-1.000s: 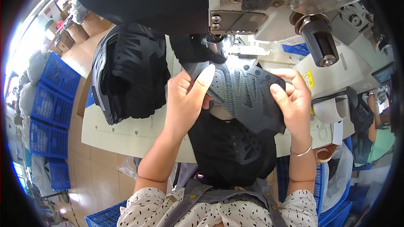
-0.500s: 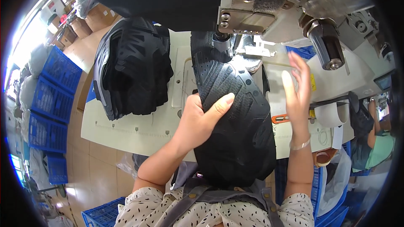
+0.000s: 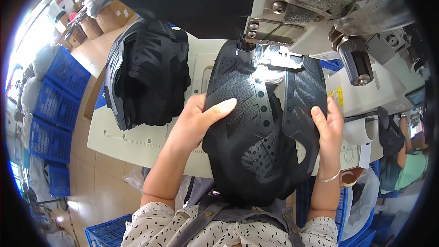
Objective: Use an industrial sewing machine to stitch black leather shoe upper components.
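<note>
A black shoe upper (image 3: pixel 235 92) lies spread out beneath the sewing machine's head (image 3: pixel 274 18), its two sides opened flat and its lower part hanging over the table's front edge. My left hand (image 3: pixel 194 123) grips its left edge, thumb on top and fingers hidden underneath. On the opposite edge, my right hand (image 3: pixel 329 121) pinches the other side the same way. The machine's presser foot (image 3: pixel 247 54) comes down at the far end of the upper, under a bright lamp glare. Whether the needle is in the material, I cannot tell.
Left of the machine, a thick stack of black shoe uppers (image 3: pixel 153 77) rests on the pale table (image 3: pixel 132 139). Blue crates (image 3: pixel 50 139) line the floor at far left. A white roll (image 3: pixel 359 130) lies at the right. Another person's green garment (image 3: pixel 414 167) shows at far right.
My right hand has come down from beside the machine and taken hold of the upper's right side. The upper now lies opened out wider, and my left hand has shifted left.
</note>
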The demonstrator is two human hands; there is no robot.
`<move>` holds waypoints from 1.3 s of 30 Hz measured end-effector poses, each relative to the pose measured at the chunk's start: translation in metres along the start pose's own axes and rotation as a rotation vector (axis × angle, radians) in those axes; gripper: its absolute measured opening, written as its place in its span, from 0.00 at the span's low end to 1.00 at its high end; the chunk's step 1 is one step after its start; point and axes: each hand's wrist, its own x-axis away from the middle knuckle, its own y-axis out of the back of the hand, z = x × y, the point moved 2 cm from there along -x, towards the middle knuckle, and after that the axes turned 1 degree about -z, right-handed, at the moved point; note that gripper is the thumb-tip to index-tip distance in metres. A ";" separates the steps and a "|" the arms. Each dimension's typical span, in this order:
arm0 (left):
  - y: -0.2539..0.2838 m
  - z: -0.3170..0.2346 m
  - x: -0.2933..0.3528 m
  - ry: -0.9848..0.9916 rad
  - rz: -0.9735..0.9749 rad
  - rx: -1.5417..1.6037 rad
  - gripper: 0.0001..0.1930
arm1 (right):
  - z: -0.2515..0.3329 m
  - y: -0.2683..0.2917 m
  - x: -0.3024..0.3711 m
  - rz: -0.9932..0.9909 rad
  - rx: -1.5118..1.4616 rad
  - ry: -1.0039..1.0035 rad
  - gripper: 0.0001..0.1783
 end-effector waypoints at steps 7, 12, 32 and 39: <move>-0.010 0.023 0.040 -0.023 -0.171 -0.007 0.09 | -0.009 -0.018 0.040 -0.049 -0.122 -0.061 0.21; -0.005 0.021 0.038 -0.324 -0.264 -0.198 0.09 | -0.003 -0.021 0.051 -0.258 -0.125 -0.027 0.19; 0.007 -0.013 -0.022 -0.317 -0.258 -0.233 0.11 | -0.005 -0.023 -0.015 -0.245 -0.139 0.039 0.11; 0.014 -0.011 -0.023 -0.314 -0.309 -0.210 0.22 | -0.004 -0.024 -0.017 -0.231 -0.152 0.037 0.10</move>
